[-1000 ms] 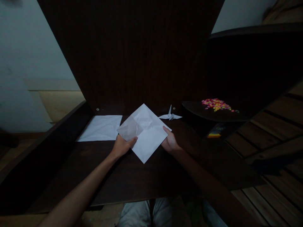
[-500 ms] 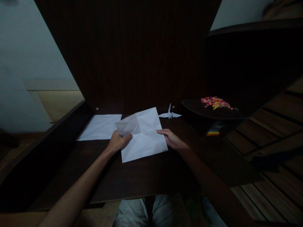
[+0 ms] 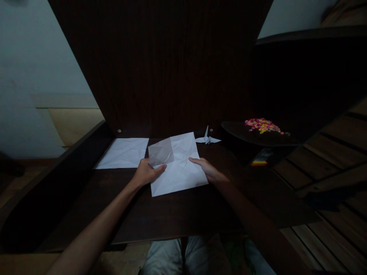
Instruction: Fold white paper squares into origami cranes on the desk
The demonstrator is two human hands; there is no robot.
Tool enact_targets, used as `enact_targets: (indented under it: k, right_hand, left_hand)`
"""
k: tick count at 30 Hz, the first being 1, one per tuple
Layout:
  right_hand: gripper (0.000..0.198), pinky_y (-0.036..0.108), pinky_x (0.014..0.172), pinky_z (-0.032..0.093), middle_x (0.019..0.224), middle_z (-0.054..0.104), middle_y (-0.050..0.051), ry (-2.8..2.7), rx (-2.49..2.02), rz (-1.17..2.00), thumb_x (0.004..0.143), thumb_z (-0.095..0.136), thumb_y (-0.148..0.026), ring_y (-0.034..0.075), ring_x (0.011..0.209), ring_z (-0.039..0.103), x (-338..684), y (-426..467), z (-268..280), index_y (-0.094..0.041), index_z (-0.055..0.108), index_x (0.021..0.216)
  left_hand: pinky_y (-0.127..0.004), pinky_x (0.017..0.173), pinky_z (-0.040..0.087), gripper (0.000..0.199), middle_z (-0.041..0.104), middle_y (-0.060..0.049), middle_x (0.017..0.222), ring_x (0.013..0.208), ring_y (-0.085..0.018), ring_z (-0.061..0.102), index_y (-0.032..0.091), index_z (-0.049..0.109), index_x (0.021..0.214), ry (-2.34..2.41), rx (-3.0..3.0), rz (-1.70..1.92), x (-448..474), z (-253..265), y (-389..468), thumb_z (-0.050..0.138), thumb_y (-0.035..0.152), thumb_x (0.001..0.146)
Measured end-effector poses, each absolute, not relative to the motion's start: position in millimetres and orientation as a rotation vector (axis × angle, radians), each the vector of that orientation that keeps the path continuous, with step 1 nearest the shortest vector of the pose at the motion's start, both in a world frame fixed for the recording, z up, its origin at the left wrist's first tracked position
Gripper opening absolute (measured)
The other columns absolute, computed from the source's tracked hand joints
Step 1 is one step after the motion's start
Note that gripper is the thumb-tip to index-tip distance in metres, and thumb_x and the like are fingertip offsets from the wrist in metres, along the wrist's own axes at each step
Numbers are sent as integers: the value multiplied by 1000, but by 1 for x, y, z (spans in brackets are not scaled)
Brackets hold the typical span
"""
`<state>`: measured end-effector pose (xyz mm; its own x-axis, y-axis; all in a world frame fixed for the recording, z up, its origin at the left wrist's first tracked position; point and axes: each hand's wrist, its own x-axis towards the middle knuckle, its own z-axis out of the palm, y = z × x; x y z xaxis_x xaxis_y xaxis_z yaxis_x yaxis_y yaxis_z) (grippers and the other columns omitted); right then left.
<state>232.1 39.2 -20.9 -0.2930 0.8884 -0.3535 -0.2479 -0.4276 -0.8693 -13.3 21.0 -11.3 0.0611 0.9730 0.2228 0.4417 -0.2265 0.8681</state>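
Note:
A creased white sheet of paper (image 3: 183, 175) is held above the dark desk, tilted a little, with fold lines crossing it and a greyer, shaded quarter at its upper left. My left hand (image 3: 146, 172) grips the left edge, thumb on top and fingers hidden underneath. On the right edge, my right hand (image 3: 207, 169) pinches the paper with its thumb on the upper face. Just behind the sheet's upper right corner sits a folded paper crane (image 3: 208, 140). Another creased white sheet (image 3: 123, 153) lies flat on the desk to the left.
A raised curved shelf (image 3: 237, 131) at the right bears a heap of small colourful pieces (image 3: 263, 125). Beneath it is an object with a yellow and orange edge (image 3: 259, 162). A dark panel (image 3: 160, 68) rises behind the desk (image 3: 172, 217), and a low side board (image 3: 57, 172) borders its left.
The held sheet has shifted slightly right in view and its upper left part looks flatter. Both hands keep their hold, the left thumb lying a little further right.

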Motion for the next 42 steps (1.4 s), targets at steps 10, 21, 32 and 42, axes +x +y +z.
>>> enact_targets:
  k: [10, 21, 32, 42]
  right_hand:
    - [15, 33, 64, 54, 75, 73, 6, -835, -1140, 1793, 76, 64, -24, 20, 64, 68, 224, 36, -18, -13, 67, 86]
    - [11, 29, 67, 54, 78, 73, 8, -943, -1132, 1790, 77, 62, -20, 18, 65, 68, 227, 37, -18, -11, 69, 78]
    - [12, 27, 70, 54, 80, 73, 6, -1045, -1071, 1755, 78, 59, -17, 18, 72, 67, 229, 38, -16, -16, 71, 76]
    - [13, 30, 70, 53, 82, 73, 9, -1016, -1106, 1743, 75, 66, -24, 18, 70, 67, 231, 39, -19, -13, 71, 78]
  left_hand:
    - [-28, 60, 53, 34, 72, -9, 81, 71, -21, 66, 11, 68, 79, 1411, 1732, 1101, -10, -14, 19, 73, 39, 61]
    - [-31, 62, 53, 37, 71, -8, 75, 69, -23, 66, 10, 68, 75, 1535, 1819, 1076, -14, -17, 22, 73, 42, 59]
    - [-32, 61, 54, 34, 73, -11, 80, 72, -25, 67, 9, 69, 77, 1564, 1789, 1118, -17, -12, 24, 72, 39, 61]
    - [-29, 58, 54, 35, 72, -10, 80, 71, -23, 67, 8, 69, 79, 1495, 1693, 1038, -18, -14, 26, 72, 39, 64]
